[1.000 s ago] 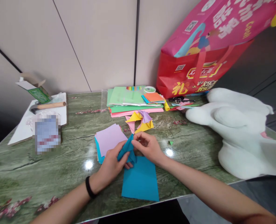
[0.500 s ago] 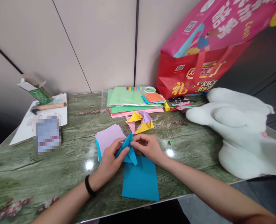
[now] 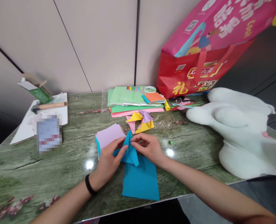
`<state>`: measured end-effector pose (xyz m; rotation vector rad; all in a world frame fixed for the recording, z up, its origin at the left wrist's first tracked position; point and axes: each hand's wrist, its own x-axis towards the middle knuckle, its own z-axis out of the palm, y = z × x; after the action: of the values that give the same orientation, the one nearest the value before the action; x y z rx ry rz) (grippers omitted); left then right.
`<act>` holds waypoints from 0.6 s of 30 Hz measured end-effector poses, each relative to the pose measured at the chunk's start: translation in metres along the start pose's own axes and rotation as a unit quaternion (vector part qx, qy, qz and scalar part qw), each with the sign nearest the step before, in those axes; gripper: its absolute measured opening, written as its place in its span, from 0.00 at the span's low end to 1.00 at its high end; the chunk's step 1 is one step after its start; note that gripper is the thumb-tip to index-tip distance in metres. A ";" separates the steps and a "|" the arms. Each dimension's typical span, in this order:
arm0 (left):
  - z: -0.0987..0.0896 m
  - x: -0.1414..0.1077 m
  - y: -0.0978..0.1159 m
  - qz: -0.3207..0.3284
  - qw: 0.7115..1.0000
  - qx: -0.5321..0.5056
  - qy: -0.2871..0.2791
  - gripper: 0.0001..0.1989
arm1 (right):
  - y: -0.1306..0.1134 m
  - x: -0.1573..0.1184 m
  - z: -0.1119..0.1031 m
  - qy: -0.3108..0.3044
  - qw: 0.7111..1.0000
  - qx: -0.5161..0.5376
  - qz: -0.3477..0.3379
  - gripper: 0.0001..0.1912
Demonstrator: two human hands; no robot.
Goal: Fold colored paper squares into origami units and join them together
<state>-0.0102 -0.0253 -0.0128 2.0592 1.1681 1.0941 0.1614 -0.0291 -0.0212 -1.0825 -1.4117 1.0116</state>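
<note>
A folded blue origami piece [image 3: 131, 152] with a pointed top is held between both hands above the table. My left hand [image 3: 111, 153] is closed on its left side, thumb across the front. The thumb and fingers of my right hand [image 3: 149, 146] pinch its right edge near the tip. Below it lies a flat square of blue paper [image 3: 141, 183], partly covered by the folded piece. A stack of square paper with a lilac sheet [image 3: 111, 135] on top sits beside my left hand. Just beyond the hands are yellow, pink and purple folded paper pieces [image 3: 144, 126].
Green paper packs [image 3: 126, 96], small orange sheets [image 3: 154, 97] and a yellow glue stick [image 3: 167, 105] lie at the back. Red and pink bags [image 3: 170, 74] stand behind. A white plush toy [image 3: 240, 124] fills the right. Left are a hammer [image 3: 49, 105] and green box [image 3: 41, 95].
My left thumb and fingers have shifted slightly left and down on the blue piece, and more of its folded front now shows. My right hand keeps its pinch.
</note>
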 end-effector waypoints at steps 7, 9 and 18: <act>-0.005 0.003 0.001 0.089 0.988 0.088 0.089 0.07 | 0.000 -0.001 0.000 0.011 0.994 -0.075 -0.076 0.07; -0.007 0.003 0.002 0.105 0.985 0.099 0.097 0.06 | 0.002 -0.001 0.000 0.008 0.993 -0.082 -0.084 0.07; -0.002 -0.001 0.009 0.082 0.995 0.035 0.039 0.08 | 0.004 -0.002 0.000 0.004 0.989 -0.095 -0.114 0.06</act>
<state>-0.0078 -0.0304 -0.0053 2.2164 1.1062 1.2369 0.1617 -0.0302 -0.0257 -1.0301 -1.6100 0.7193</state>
